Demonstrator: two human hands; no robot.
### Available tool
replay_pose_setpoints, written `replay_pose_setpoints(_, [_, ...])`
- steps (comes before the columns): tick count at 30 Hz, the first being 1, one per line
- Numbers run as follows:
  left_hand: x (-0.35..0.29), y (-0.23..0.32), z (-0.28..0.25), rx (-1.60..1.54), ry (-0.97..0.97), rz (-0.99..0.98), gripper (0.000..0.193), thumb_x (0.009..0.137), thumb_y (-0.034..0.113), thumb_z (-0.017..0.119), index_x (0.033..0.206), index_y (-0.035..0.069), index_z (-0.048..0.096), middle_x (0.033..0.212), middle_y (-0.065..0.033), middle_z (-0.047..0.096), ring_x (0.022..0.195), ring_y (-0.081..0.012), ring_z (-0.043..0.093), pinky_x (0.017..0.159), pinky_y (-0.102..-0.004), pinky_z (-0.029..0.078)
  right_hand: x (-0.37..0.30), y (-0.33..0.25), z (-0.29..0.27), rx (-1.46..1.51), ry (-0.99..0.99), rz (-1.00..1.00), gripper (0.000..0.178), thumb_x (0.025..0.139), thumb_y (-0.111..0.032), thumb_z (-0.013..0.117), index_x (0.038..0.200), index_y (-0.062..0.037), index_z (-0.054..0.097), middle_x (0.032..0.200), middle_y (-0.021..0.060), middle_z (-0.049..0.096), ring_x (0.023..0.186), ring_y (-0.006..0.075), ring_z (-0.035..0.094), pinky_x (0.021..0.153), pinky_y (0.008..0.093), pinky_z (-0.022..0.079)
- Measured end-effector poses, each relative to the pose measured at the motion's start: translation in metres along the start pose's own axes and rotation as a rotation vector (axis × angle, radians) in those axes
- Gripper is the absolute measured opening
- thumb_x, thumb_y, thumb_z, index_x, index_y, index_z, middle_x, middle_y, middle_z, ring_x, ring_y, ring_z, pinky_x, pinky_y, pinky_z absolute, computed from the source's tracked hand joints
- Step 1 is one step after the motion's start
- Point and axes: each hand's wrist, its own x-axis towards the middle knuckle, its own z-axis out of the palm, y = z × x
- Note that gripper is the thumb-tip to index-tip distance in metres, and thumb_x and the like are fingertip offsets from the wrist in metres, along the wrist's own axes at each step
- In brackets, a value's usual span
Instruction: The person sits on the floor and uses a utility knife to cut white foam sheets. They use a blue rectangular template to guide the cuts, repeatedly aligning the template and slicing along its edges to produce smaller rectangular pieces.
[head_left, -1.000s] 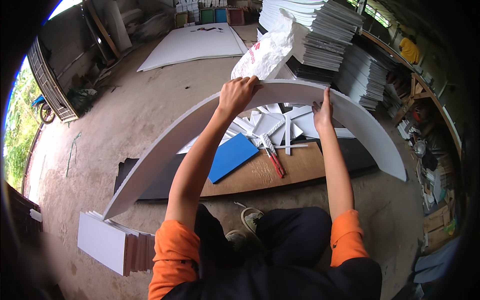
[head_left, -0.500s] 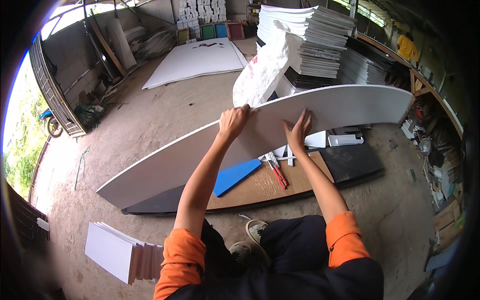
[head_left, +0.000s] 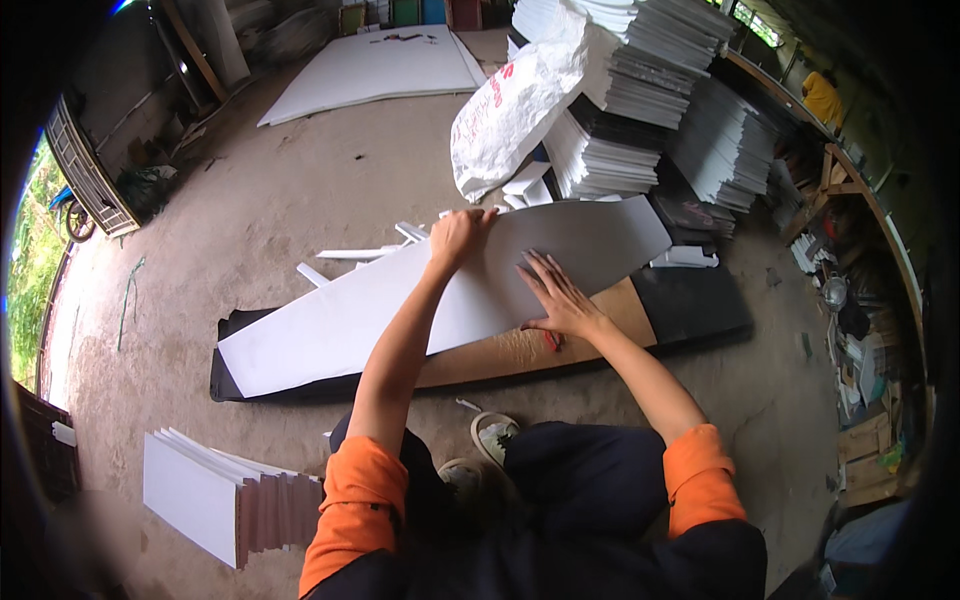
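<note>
A long white board point(head_left: 370, 310) slants across a black padded base point(head_left: 700, 305) with a brown wooden board point(head_left: 470, 370) on top. My left hand point(head_left: 462, 238) is closed over the white board's far edge, thumb side on the near face. My right hand point(head_left: 562, 300) lies on the board's face with fingers spread, gripping nothing. A bit of a red-handled tool point(head_left: 553, 341) shows under my right hand; the white board hides the rest of it.
White offcuts point(head_left: 350, 254) lie beyond the board. A white sack point(head_left: 520, 110) leans on tall stacks of white sheets point(head_left: 640, 90). Cut white panels point(head_left: 200, 490) stand at near left. Large flat sheets point(head_left: 370, 75) lie farther back. A person in yellow point(head_left: 822, 100) is at far right.
The white board has tipped down from nearly upright to lie flatter over the base, covering the blue piece and most of the red-handled tool. My right hand has come nearer and flattened.
</note>
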Motion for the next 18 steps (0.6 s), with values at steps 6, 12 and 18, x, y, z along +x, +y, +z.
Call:
replay_pose_setpoints(6, [0.004, -0.015, 0.001, -0.101, -0.108, 0.021, 0.043, 0.085, 0.046, 0.042, 0.084, 0.010, 0.065, 0.070, -0.0154, 0.062, 0.071, -0.0335, 0.060, 0.063, -0.0406, 0.046, -0.002, -0.001, 0.014, -0.162, 0.002, -0.034, 0.068, 0.071, 0.003, 0.049, 0.134, -0.0054, 0.022, 0.137, 0.0154, 0.020, 0.129, 0.0303, 0.021, 0.104, 0.0388, 0.025])
replay_pose_setpoints(12, [-0.031, -0.027, -0.001, 0.081, -0.038, 0.235, 0.066, 0.079, 0.054, 0.047, 0.128, 0.012, 0.034, 0.126, -0.0153, 0.038, 0.120, -0.0295, 0.031, 0.091, -0.0563, 0.020, 0.014, 0.009, 0.002, -0.237, 0.238, -0.086, 0.058, 0.072, 0.007, 0.045, 0.129, 0.0000, 0.032, 0.130, 0.0167, 0.036, 0.122, 0.0292, 0.034, 0.101, 0.0387, 0.033])
replay_pose_setpoints(18, [-0.102, -0.034, -0.047, 0.162, -0.284, 0.338, 0.101, 0.061, 0.081, 0.039, 0.137, 0.018, 0.018, 0.140, -0.0209, 0.011, 0.130, -0.0367, 0.006, 0.095, -0.0660, 0.006, 0.013, 0.026, -0.016, -0.324, 0.317, -0.048, 0.054, 0.074, 0.007, 0.044, 0.127, 0.0013, 0.035, 0.121, 0.0172, 0.047, 0.112, 0.0297, 0.047, 0.099, 0.0387, 0.035])
